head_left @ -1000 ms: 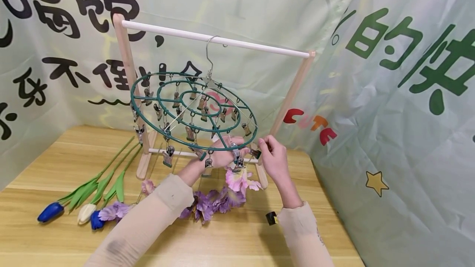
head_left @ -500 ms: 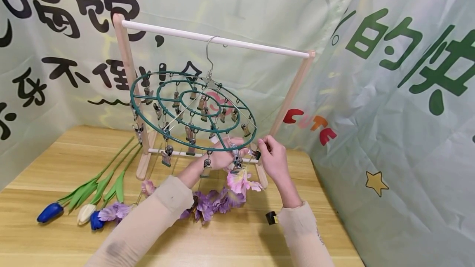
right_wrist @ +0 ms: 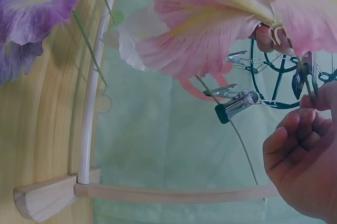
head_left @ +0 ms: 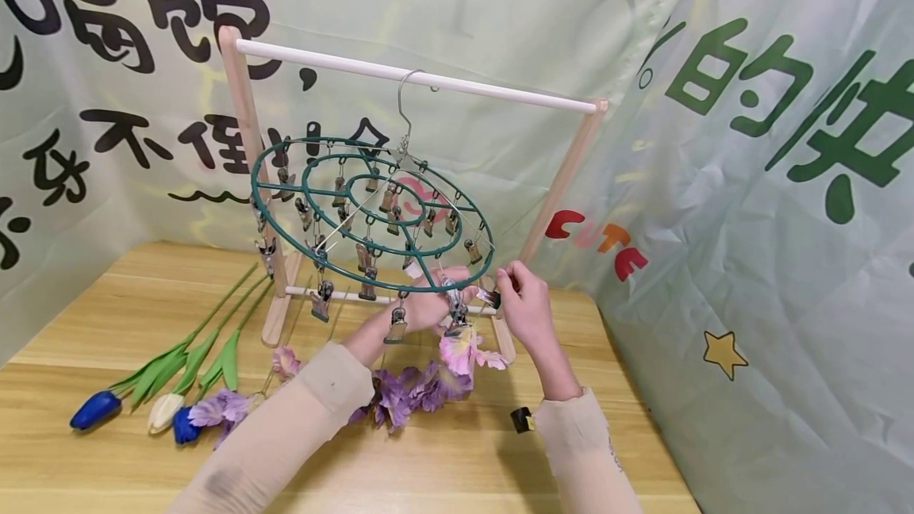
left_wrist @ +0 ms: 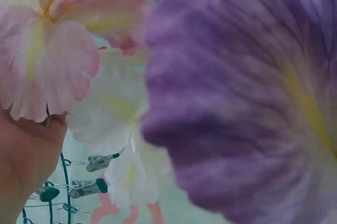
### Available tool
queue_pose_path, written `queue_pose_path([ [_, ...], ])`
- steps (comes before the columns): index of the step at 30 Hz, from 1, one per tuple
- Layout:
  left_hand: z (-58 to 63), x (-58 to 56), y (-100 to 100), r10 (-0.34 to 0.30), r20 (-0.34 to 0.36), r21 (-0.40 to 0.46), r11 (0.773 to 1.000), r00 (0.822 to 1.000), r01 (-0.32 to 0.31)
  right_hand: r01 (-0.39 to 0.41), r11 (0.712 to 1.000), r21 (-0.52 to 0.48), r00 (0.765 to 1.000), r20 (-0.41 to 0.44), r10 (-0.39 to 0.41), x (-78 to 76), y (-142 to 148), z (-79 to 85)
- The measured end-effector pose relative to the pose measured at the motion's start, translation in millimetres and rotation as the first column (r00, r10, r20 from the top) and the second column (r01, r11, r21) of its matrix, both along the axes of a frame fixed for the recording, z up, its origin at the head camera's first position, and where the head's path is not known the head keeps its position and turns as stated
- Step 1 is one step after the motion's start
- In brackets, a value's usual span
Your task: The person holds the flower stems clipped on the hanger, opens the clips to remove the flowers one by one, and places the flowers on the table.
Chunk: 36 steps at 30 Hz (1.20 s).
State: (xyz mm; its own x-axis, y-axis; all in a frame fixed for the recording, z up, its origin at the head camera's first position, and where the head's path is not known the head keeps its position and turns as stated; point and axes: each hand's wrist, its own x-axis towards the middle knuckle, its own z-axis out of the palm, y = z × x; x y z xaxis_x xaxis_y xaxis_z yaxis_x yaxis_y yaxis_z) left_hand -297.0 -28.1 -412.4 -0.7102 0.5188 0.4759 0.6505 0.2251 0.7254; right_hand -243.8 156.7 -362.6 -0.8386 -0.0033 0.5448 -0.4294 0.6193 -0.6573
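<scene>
A round green clip hanger (head_left: 371, 216) hangs by its metal hook from the white rail. Behind its front right rim, my left hand (head_left: 428, 301) grips a pink iris-like artificial flower (head_left: 464, 351) near its base. In the right wrist view, the left fingertips (right_wrist: 268, 40) show behind the petals. My right hand (head_left: 524, 304) stands at the hanger's right side. Its thumb and finger pinch a thin green stem (right_wrist: 314, 90), right beside a metal clip (right_wrist: 299, 79). Another clip (right_wrist: 239, 107) with a dark tip hangs close by. A purple flower (left_wrist: 237, 103) fills much of the left wrist view.
The wooden rack (head_left: 564, 173) stands on the wood-grain table (head_left: 443, 474). Blue tulips (head_left: 96, 409) and a white tulip (head_left: 166, 412) lie at left. Purple flowers (head_left: 428, 387) lie below the hanger. A small black object (head_left: 522, 420) rests by the right sleeve. Printed cloth hangs behind.
The pink flower has shifted slightly right. A tilted clip at the front rim has swung to hang straight, and its neighbours have swayed a little. Both hands have stayed almost in place.
</scene>
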Motion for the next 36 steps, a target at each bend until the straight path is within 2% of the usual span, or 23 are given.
queue_pose_path([
  [2, 38.8, 35.3, -5.6, -0.015, 0.001, 0.028, 0.999, 1.000, 0.015, 0.000, 1.000, 0.007, 1.000, 0.003, 0.000, -0.3, 0.3, -0.8],
  [4, 64.3, 57.5, -9.1, -0.005, 0.056, 0.022, 1.000, 0.998, 0.004, 0.001, 1.000, 0.005, 1.000, 0.012, -0.001, -0.6, 1.1, -2.1],
  [7, 68.9, 61.3, -12.5, -0.011, 0.063, 0.050, 0.999, 0.998, 0.008, 0.003, 1.000, -0.008, 0.999, 0.035, -0.003, -0.8, 2.6, -4.5],
  [10, 60.4, 51.6, -12.9, -0.005, 0.041, 0.046, 0.999, 0.999, 0.003, 0.001, 0.999, -0.032, 0.999, 0.054, 0.001, -0.7, 3.6, -6.1],
  [12, 53.9, 45.0, -13.9, -0.022, 0.012, 0.059, 0.998, 1.000, 0.021, -0.006, 0.999, -0.042, 0.998, 0.059, 0.008, -0.5, 3.7, -6.5],
  [15, 44.6, 35.7, -16.5, -0.067, -0.062, 0.108, 0.991, 0.996, 0.073, -0.023, 0.997, -0.068, 0.998, 0.061, 0.027, -0.4, 4.3, -6.4],
  [18, 38.9, 28.9, -20.0, -0.096, -0.180, 0.132, 0.984, 0.979, 0.121, -0.040, 0.994, -0.103, 0.996, 0.071, 0.048, -0.3, 7.0, -6.0],
  [21, 37.5, 25.9, -24.2, -0.057, -0.279, 0.099, 0.991, 0.959, 0.087, -0.060, 0.986, -0.157, 0.992, 0.103, 0.076, -0.3, 12.7, -5.9],
  [24, 39.3, 26.6, -29.1, 0.006, -0.314, 0.055, 0.998, 0.949, 0.012, -0.089, 0.981, -0.171, 0.979, 0.167, 0.118, -1.2, 20.7, -6.3],
  [26, 40.6, 28.1, -32.1, 0.035, -0.302, 0.034, 0.999, 0.953, -0.025, -0.113, 0.984, -0.134, 0.960, 0.241, 0.143, -2.3, 26.5, -7.8],
  [29, 42.2, 30.9, -36.4, 0.063, -0.279, 0.009, 0.998, 0.958, -0.063, -0.183, 0.982, -0.039, 0.912, 0.367, 0.184, -5.9, 34.1, -14.4],
  [32, 44.1, 34.5, -39.9, 0.087, -0.282, -0.013, 0.995, 0.956, -0.094, -0.233, 0.971, 0.060, 0.877, 0.445, 0.183, -11.5, 38.9, -26.6],
  [34, 44.8, 36.0, -41.9, 0.094, -0.288, -0.014, 0.995, 0.953, -0.102, -0.249, 0.962, 0.110, 0.870, 0.461, 0.173, -16.1, 40.4, -35.9],
  [36, 45.6, 37.4, -43.6, 0.099, -0.306, -0.015, 0.994, 0.947, -0.109, -0.256, 0.952, 0.168, 0.878, 0.452, 0.156, -20.3, 40.7, -43.9],
])
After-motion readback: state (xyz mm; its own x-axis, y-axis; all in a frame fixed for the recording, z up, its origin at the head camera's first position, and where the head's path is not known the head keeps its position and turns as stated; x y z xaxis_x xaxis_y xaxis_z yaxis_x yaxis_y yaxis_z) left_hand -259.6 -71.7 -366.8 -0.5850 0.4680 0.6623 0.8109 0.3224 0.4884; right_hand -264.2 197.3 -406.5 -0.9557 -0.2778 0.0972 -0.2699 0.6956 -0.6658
